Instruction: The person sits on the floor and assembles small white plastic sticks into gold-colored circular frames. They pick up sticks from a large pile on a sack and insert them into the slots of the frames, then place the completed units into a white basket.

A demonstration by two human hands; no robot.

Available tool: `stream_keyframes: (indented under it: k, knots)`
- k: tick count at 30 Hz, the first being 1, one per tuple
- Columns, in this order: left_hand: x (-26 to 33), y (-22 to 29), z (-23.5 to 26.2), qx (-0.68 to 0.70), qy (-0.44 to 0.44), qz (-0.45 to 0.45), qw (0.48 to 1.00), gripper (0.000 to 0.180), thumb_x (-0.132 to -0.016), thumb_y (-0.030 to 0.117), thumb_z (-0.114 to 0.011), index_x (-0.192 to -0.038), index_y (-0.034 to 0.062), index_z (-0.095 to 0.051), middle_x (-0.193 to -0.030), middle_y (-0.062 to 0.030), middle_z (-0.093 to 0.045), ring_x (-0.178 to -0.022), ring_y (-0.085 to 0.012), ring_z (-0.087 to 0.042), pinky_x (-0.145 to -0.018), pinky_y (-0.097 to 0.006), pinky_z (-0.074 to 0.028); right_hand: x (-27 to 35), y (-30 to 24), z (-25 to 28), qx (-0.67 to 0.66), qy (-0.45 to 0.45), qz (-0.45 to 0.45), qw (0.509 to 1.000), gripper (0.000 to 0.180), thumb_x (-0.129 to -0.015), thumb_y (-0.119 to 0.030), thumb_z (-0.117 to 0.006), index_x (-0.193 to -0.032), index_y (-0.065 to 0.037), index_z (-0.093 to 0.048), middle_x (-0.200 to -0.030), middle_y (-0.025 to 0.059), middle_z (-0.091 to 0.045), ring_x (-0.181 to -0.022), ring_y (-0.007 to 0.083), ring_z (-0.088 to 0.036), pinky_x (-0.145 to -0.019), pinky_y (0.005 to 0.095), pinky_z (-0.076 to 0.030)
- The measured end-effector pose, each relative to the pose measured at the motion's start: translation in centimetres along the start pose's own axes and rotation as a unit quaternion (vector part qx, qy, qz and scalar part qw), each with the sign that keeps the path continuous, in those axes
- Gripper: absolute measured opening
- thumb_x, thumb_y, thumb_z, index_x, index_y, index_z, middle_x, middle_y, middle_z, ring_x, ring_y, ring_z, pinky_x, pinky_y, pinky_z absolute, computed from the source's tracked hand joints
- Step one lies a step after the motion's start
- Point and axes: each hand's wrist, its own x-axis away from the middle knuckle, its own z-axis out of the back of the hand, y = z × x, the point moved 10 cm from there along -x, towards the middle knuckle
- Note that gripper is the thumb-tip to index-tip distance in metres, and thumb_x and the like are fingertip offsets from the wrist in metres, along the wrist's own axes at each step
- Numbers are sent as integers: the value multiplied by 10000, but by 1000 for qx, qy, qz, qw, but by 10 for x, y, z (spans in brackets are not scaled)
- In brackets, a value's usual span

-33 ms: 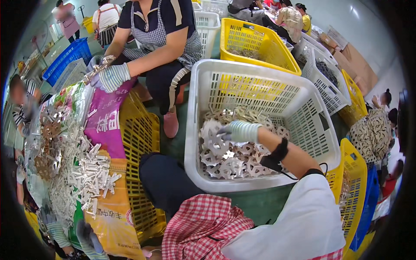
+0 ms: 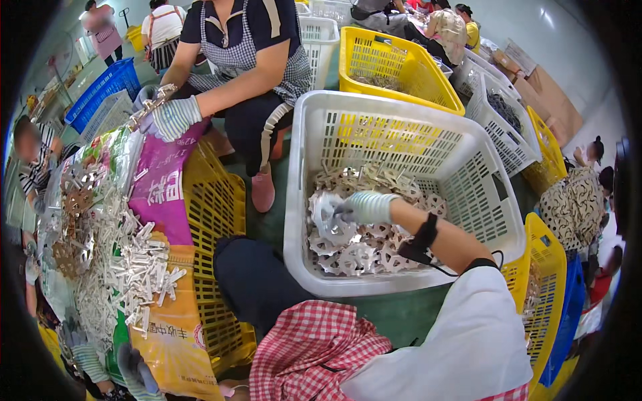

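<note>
My right hand [image 2: 364, 208], in a grey glove with a striped cuff, reaches into a white plastic basket [image 2: 404, 289]. Its fingers are closed at the edge of a silver, gear-like metal plate [image 2: 329, 217] with cut-outs. More such metal plates [image 2: 358, 258] lie heaped beneath it. At the lower left, my left hand [image 2: 139, 373], also gloved, lies by the printed sacks, its fingers apart and nothing visible in them. Closest to it are an orange and yellow sack [image 2: 172, 341] and a pile of small pale metal strips [image 2: 120, 267].
Across from me, a seated person's gloved hands [image 2: 167, 119] hold metal pieces over a purple sack [image 2: 160, 194]. A yellow crate [image 2: 217, 207] stands under the sacks. Another yellow basket [image 2: 401, 67] is behind the white one. Another worker's gloved hand [image 2: 90, 361] shows at lower left.
My right hand has shifted slightly left and down, its fingers curling in at the plate. The plate under it has turned and moved a little. My left hand stays in place.
</note>
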Motion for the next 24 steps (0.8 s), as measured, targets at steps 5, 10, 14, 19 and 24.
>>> stream_keyframes:
  k: [5,10,14,19,24]
  knots:
    - [23,-17,27,-90,34,165,982,501,-1007,276,-566,-1343,-91,-508,-1240,-225,-617,-1071,-305,-598,-940,-393,-478,-60,6,-101,209,-64,31,975,264,-839,-302,-669,-1004,-129,-781,-985,119,-759,-867,331,-728,-725,452,-566]
    - [30,-7,37,-32,13,147,989,458,-1012,269,-574,-1299,-86,-525,-1170,-215,-631,-1017,-296,-585,-914,-385,-477,-85,-3,-177,341,-133,92,926,217,-836,-190,-653,-997,-153,-794,-1010,81,-766,-895,290,-731,-687,433,-560]
    - [39,-31,49,-44,9,161,986,428,-1015,248,-574,-1298,-71,-532,-1175,-207,-632,-1020,-291,-586,-923,-380,-474,-83,-34,-186,302,-86,146,938,209,-828,-271,-672,-965,-161,-785,-928,76,-753,-853,308,-720,-675,441,-552]
    - [22,-88,53,26,33,101,994,458,-869,50,-595,-1319,-22,-550,-1185,-105,-620,-1020,-203,-624,-901,-320,-519,-86,-36,-195,35,-13,215,976,297,-742,-221,-687,-1000,-74,-688,-937,119,-685,-884,298,-663,-766,416,-537]
    - [-14,-75,45,50,-12,20,998,364,-876,39,-703,-1222,-24,-608,-1178,-131,-634,-999,-201,-678,-883,-319,-557,-71,-25,-193,176,-182,131,959,393,-931,-337,-551,-1241,-126,-668,-1303,112,-648,-1189,260,-601,-1055,370,-442]
